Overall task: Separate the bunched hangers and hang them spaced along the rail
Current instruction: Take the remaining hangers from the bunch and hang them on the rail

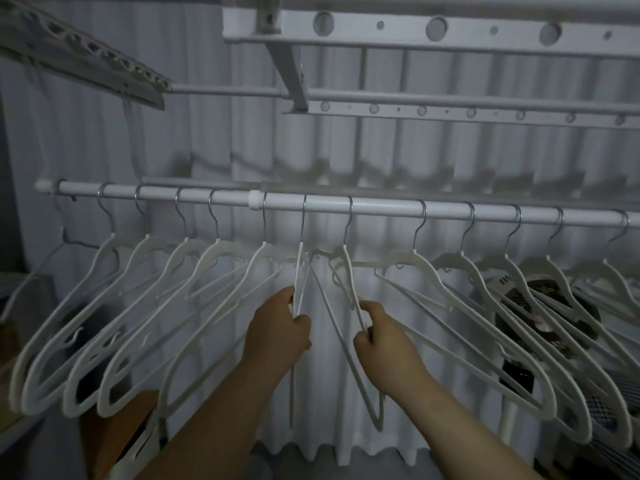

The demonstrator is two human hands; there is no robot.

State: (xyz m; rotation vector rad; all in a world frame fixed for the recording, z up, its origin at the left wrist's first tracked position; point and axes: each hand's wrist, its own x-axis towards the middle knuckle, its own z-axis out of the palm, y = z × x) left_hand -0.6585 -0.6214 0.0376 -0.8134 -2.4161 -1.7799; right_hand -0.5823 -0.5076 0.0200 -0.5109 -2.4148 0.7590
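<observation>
White plastic hangers (145, 306) hang in a row by their wire hooks on the rail (381, 206), most of them already set apart from one another. The two in the middle are the ones in hand. The left hand (280, 330) has its fingers (303, 323) curled round the arm of the left hanger (298, 271), which is seen nearly edge-on. The right hand (381, 337) pinches the arm of the right hanger (349, 282). Both hooks sit on the rail, close together, and the two shoulders seem to cross just under them.

That crossing looks like the main risk. If the shoulders or their small notches are caught on each other, pulling the hands apart low down would probably twist both frames rather than slide the hooks, and a twisted hook could ride up and drop off the rail.

Both grips are far below the hooks, so any sideways tug will likely swing a hanger into its neighbour and bunch that one again.

A collar (254, 199) joins the rail just left of this pair. A hook pushed that way could catch on the step.

The curtain (329, 393) hangs right behind and might snag a swinging end.
</observation>
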